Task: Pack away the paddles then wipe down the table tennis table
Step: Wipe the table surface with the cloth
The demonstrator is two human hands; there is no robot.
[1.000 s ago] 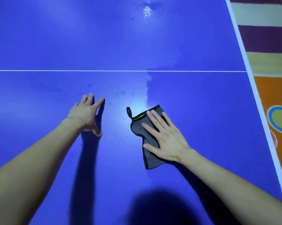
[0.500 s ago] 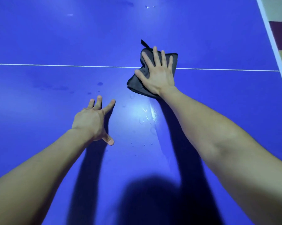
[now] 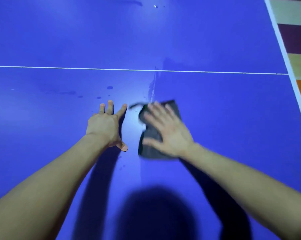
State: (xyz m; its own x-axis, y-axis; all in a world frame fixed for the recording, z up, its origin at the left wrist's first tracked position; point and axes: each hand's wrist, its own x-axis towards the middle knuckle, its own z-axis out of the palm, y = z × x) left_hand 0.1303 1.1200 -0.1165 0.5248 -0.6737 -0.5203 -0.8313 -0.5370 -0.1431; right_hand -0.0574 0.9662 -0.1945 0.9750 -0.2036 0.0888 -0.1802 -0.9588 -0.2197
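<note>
Bearing surface: a flat blue desk crossed by a thin white line. Lying on it, nearer than the line: a dark grey cloth, blurred; small dark spots; the left hand, fingers spread.

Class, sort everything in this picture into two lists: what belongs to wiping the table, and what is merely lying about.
Belongs to the job: blue table; grey cloth; right hand, pressed flat on the cloth; left hand, resting on the table; dark spots on it.

Merely lying about: striped rug beside the table.
</note>
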